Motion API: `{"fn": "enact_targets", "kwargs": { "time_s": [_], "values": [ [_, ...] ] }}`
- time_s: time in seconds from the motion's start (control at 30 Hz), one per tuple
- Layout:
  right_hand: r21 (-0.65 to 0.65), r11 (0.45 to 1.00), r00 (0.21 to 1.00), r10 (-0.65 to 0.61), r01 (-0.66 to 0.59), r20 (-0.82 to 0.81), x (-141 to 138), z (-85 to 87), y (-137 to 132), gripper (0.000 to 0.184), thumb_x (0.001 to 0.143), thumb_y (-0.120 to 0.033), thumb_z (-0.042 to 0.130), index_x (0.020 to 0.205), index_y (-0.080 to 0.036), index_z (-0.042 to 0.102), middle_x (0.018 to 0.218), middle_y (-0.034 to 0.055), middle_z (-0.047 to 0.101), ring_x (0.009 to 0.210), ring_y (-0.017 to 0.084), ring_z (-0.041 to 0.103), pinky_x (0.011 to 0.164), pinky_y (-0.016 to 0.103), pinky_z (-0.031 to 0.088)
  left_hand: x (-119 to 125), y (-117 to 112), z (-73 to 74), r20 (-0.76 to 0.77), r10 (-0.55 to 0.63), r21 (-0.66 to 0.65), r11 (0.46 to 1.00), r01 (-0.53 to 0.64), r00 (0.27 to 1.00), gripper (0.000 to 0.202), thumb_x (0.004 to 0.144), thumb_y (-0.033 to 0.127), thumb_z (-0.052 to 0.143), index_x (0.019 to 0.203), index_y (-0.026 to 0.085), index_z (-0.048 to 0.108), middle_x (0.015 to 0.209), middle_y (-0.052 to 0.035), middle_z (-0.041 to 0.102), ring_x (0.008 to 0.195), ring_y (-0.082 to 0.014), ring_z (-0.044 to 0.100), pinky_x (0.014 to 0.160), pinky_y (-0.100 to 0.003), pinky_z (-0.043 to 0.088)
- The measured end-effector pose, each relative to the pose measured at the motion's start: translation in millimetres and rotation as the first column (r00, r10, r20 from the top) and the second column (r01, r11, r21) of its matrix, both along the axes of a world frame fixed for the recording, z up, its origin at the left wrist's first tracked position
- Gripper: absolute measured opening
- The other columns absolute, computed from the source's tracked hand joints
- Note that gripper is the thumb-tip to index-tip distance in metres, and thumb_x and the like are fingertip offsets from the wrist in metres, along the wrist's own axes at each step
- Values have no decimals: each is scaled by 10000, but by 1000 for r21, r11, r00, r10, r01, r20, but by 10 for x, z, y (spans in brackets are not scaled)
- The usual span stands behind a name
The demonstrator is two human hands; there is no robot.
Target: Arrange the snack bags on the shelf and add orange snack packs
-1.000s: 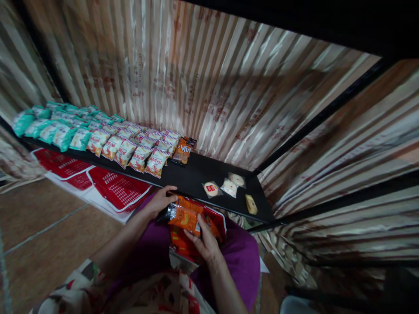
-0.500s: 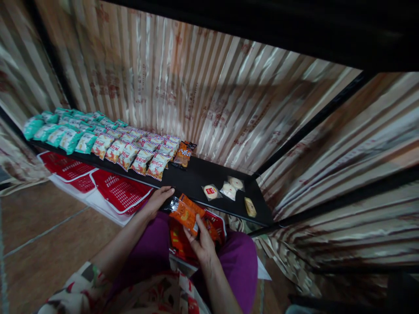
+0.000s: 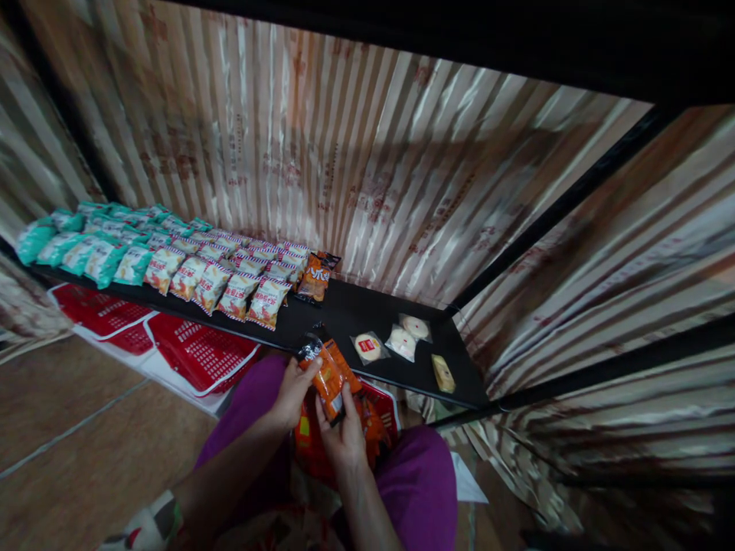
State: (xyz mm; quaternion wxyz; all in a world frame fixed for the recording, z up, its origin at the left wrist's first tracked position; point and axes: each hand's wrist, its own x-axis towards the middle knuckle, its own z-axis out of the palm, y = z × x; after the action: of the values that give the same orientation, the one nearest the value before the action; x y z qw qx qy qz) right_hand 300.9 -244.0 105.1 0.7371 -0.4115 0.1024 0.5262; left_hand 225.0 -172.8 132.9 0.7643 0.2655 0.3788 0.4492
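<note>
My left hand (image 3: 295,390) grips the upper left side of an orange and black snack bag (image 3: 331,369), thumb on its front. Lower down, my right hand (image 3: 343,432) pinches the same bag near its bottom edge. Both hands are over a red basket (image 3: 386,399) between my knees, in which more orange bags (image 3: 373,428) lie, partly hidden by my hands. On the black shelf (image 3: 338,314) ahead, a similar orange snack bag (image 3: 314,277) leans at the right end of the rows of white snack bags (image 3: 269,300). A second orange bag seems to be behind it.
Teal snack bags (image 3: 103,260) fill the shelf's left part. Round wrapped pastries (image 3: 367,347) and a yellowish packet (image 3: 442,373) lie on its right. Red baskets (image 3: 200,352) stand below. A black frame bar (image 3: 551,214) slants at the right; patterned curtain (image 3: 344,153) hangs behind.
My left hand has come from the shelf's front edge onto the orange snack bag. The bag has turned more upright, and my right hand still holds it. The view has shifted slightly.
</note>
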Motion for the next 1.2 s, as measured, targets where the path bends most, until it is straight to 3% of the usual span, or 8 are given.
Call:
{"fn": "enact_targets", "kwargs": {
  "time_s": [0.2,0.43,0.63,0.83,1.0,1.2],
  "values": [
    [25,989,977,139,-144,160,40,-122,100,461,689,-461,713,1081,-224,661,1021,26,717,1152,213,571,954,348,492,80,186,-115,-18,45,-23,999,-45,999,479,647,379,804,1000,192,541,950,-55,688,817,-197,681,764,-315,535],
    [85,971,974,220,-224,52,87,23,202,454,670,-516,700,976,-180,700,1072,64,706,1114,220,599,940,331,493,70,379,-119,-41,13,-25,1000,-14,999,453,657,363,803,995,175,565,886,-37,687,774,-184,673,735,-301,531],
    [92,952,957,291,-292,22,184,13,214,431,706,-479,690,1001,-166,697,1095,83,700,1052,235,634,873,343,517,50,494,-72,-55,-69,-37,997,67,996,437,623,308,829,956,143,599,852,-59,696,727,-193,674,701,-312,535],
    [63,962,960,259,-266,103,215,-14,243,413,656,-414,764,975,-161,696,1051,85,715,990,237,657,824,335,528,83,549,-68,-44,-92,-44,995,90,995,429,631,302,833,936,144,576,815,-51,693,689,-182,675,695,-320,544],
    [55,981,974,178,-187,143,194,-106,300,332,643,-382,783,908,-201,700,958,28,734,872,192,676,796,291,531,147,563,-87,-50,-74,-40,997,73,996,426,672,356,808,965,166,564,860,-47,700,763,-182,684,743,-312,541],
    [91,988,987,117,-128,113,194,-152,377,404,659,-405,771,1002,-217,671,992,23,724,918,173,663,846,287,518,143,480,-132,-65,-137,-47,990,134,988,477,622,309,840,999,167,584,957,-87,714,838,-222,690,768,-335,548]
  ]
}}
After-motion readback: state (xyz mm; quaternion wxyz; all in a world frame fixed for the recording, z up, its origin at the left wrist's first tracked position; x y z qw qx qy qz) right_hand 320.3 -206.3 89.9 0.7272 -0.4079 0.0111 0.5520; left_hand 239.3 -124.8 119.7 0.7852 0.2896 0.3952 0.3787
